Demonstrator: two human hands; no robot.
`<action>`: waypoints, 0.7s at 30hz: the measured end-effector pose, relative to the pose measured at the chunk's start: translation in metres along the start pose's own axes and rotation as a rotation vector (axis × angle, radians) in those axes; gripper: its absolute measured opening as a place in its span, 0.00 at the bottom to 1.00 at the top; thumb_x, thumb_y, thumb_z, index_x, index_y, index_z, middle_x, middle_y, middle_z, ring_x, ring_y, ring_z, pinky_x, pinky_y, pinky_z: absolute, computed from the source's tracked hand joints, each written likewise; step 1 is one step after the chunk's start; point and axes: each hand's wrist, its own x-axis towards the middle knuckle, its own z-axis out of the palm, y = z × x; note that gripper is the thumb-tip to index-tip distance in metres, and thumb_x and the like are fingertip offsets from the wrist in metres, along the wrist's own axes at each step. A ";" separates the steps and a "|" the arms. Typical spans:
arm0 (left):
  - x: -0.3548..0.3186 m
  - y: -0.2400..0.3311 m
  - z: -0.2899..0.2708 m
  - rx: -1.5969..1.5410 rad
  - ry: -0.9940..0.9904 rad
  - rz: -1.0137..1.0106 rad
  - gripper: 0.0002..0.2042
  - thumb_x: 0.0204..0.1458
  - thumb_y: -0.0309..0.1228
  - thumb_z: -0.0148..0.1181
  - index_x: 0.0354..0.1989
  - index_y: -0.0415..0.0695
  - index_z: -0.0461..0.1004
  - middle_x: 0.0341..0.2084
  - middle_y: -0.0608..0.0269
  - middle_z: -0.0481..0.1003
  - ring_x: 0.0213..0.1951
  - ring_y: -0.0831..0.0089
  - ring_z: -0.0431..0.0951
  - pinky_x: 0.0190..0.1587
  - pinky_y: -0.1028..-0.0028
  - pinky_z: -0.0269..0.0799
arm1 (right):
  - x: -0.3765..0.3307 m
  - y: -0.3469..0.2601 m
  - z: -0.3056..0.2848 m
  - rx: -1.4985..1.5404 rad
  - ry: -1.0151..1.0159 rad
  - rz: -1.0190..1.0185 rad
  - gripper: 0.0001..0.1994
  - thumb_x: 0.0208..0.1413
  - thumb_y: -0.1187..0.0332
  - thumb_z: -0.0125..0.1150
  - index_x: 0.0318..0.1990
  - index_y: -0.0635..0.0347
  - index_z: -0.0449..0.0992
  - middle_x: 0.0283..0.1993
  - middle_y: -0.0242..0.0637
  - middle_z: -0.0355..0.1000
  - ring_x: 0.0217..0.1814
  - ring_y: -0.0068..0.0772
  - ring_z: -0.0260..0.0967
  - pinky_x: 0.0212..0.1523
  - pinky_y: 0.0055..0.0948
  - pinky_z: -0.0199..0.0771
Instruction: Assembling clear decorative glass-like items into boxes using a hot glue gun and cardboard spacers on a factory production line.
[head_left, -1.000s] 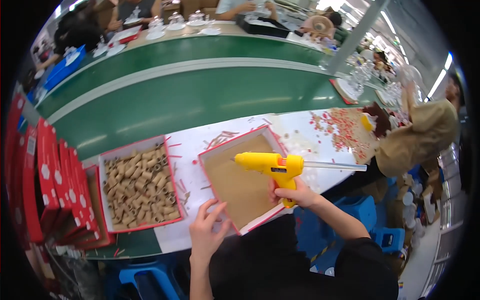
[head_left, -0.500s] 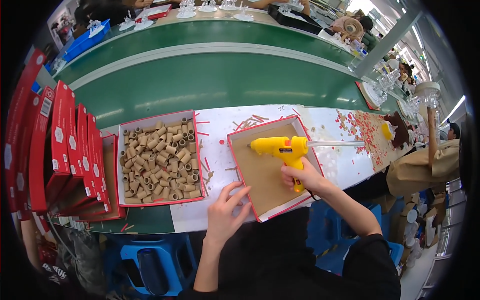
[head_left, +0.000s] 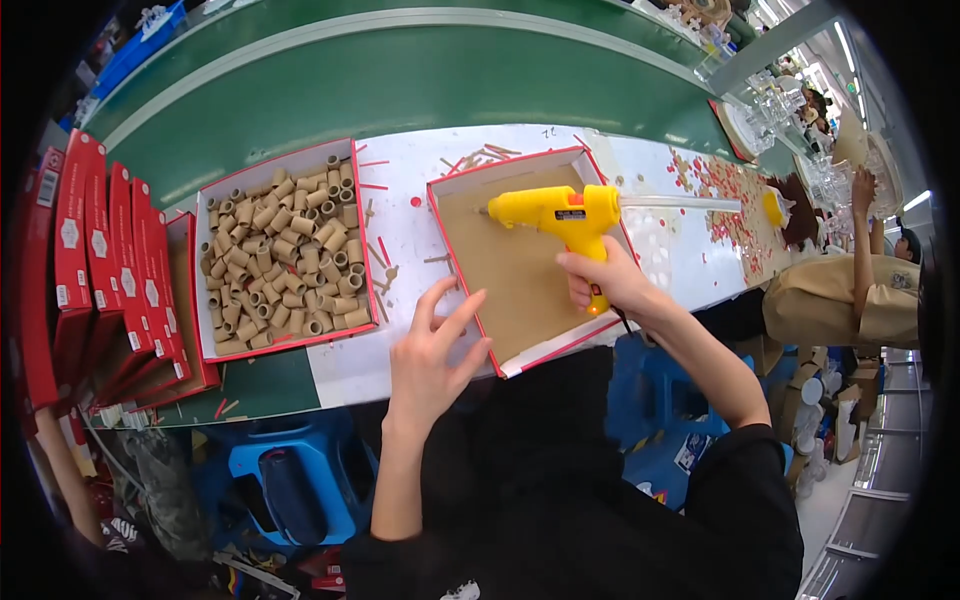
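A yellow hot glue gun (head_left: 565,215) is gripped by its handle in my right hand (head_left: 612,278). Its nozzle points left over a shallow red-edged cardboard box (head_left: 515,300) with a bare brown bottom, and a long clear glue stick (head_left: 680,203) sticks out of its back. My left hand (head_left: 432,355) hovers by the box's left wall, fingers spread and holding nothing. Further left lies another red-edged box (head_left: 350,240), filled with many short brown cardboard tubes (head_left: 285,255).
Red boxes (head_left: 120,255) stand on edge in a row at the far left. Paper scraps (head_left: 480,157) lie behind the near box; red and brown bits (head_left: 725,205) cover the table's right side. Blue stools (head_left: 300,480) sit below the edge. Another person (head_left: 835,300) is at the right.
The whole view has tilted down, so the table sits higher in the picture. My right hand still holds the glue gun over the box; my left hand stays spread beside it.
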 end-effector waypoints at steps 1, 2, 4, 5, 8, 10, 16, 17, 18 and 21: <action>-0.001 0.000 0.000 0.003 -0.008 -0.005 0.21 0.43 0.27 0.65 0.50 0.47 0.75 0.53 0.58 0.69 0.29 0.73 0.77 0.28 0.75 0.72 | -0.001 0.001 0.000 0.000 0.003 0.005 0.10 0.58 0.65 0.57 0.29 0.59 0.66 0.16 0.28 0.62 0.17 0.21 0.63 0.21 0.23 0.65; -0.001 -0.002 0.001 0.020 -0.001 0.021 0.21 0.43 0.28 0.65 0.50 0.47 0.75 0.54 0.57 0.69 0.30 0.73 0.78 0.28 0.75 0.72 | -0.002 0.001 -0.001 -0.001 0.006 0.009 0.11 0.58 0.65 0.58 0.29 0.59 0.66 0.16 0.28 0.61 0.16 0.21 0.63 0.21 0.24 0.65; -0.002 -0.002 0.004 0.040 0.002 0.052 0.21 0.43 0.28 0.65 0.50 0.48 0.76 0.54 0.57 0.68 0.30 0.73 0.78 0.28 0.75 0.72 | -0.004 0.000 -0.008 -0.024 -0.019 0.027 0.10 0.58 0.64 0.58 0.32 0.60 0.68 0.19 0.29 0.65 0.19 0.21 0.65 0.23 0.24 0.67; -0.001 -0.001 0.005 0.025 0.012 0.047 0.21 0.43 0.28 0.65 0.50 0.48 0.76 0.55 0.57 0.68 0.30 0.73 0.78 0.28 0.75 0.72 | -0.005 0.000 -0.010 -0.022 0.006 0.002 0.09 0.58 0.64 0.58 0.34 0.60 0.69 0.24 0.31 0.69 0.24 0.23 0.68 0.25 0.24 0.70; -0.003 -0.001 0.005 -0.009 0.019 0.013 0.20 0.44 0.27 0.64 0.49 0.47 0.76 0.55 0.57 0.68 0.31 0.73 0.78 0.29 0.76 0.72 | -0.013 -0.010 -0.016 0.057 -0.020 0.078 0.11 0.59 0.63 0.57 0.42 0.61 0.71 0.40 0.37 0.75 0.42 0.27 0.75 0.36 0.28 0.78; -0.004 0.001 0.004 -0.034 0.017 -0.015 0.20 0.44 0.27 0.64 0.49 0.47 0.77 0.55 0.57 0.69 0.31 0.73 0.78 0.29 0.76 0.71 | -0.022 -0.004 -0.030 0.028 -0.068 -0.018 0.13 0.59 0.61 0.56 0.45 0.59 0.69 0.44 0.39 0.75 0.51 0.32 0.74 0.39 0.33 0.80; -0.003 0.003 0.005 -0.034 0.033 0.005 0.19 0.44 0.26 0.63 0.48 0.47 0.77 0.54 0.57 0.69 0.31 0.74 0.78 0.28 0.77 0.71 | -0.038 -0.010 -0.067 0.035 0.085 -0.048 0.11 0.59 0.59 0.56 0.39 0.57 0.68 0.30 0.31 0.70 0.33 0.23 0.72 0.27 0.22 0.78; -0.002 0.003 0.005 -0.037 0.033 -0.002 0.18 0.44 0.26 0.63 0.48 0.46 0.77 0.54 0.57 0.69 0.31 0.74 0.78 0.28 0.77 0.71 | -0.036 -0.009 -0.074 0.032 0.084 -0.020 0.11 0.59 0.59 0.56 0.37 0.56 0.68 0.29 0.31 0.69 0.31 0.22 0.71 0.24 0.21 0.76; -0.002 0.004 0.006 -0.041 0.033 -0.010 0.18 0.44 0.25 0.63 0.48 0.46 0.77 0.54 0.57 0.70 0.31 0.74 0.78 0.29 0.77 0.71 | -0.036 -0.009 -0.079 0.029 0.083 0.008 0.11 0.59 0.59 0.56 0.36 0.56 0.68 0.27 0.30 0.68 0.29 0.21 0.70 0.22 0.20 0.74; -0.003 0.004 0.005 -0.029 0.041 -0.007 0.18 0.44 0.25 0.63 0.47 0.46 0.77 0.53 0.56 0.70 0.30 0.74 0.78 0.29 0.77 0.72 | -0.033 -0.013 -0.076 0.052 0.110 0.028 0.11 0.59 0.60 0.56 0.33 0.56 0.67 0.24 0.29 0.66 0.25 0.19 0.68 0.19 0.19 0.70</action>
